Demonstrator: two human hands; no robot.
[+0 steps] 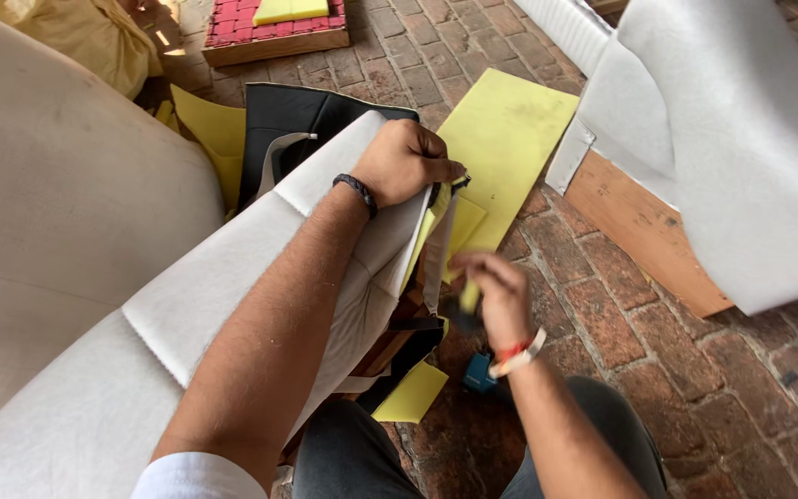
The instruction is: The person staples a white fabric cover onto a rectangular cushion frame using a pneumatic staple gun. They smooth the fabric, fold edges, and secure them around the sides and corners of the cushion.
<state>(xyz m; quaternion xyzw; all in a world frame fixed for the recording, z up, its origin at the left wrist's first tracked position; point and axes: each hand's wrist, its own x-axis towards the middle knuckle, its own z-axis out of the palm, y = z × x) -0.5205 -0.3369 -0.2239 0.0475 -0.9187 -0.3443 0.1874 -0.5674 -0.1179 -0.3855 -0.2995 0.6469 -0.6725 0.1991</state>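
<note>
Head view: left hand (405, 163) is clenched on the far end of the white fabric cover (233, 268), pinning it over the padded arm piece, whose long axis runs from near left to far right. Right hand (499, 298), blurred, hangs just right of that end, nearer the brick floor (695, 370); whether it grips anything cannot be told. Yellow foam sheet (510, 129) lies beyond.

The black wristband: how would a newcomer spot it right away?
Start at the big white padded furniture piece across the left. The left hand grips its cover at the far end. Just behind it, the black wristband circles the wrist; the other wrist's band is red and white.
</note>
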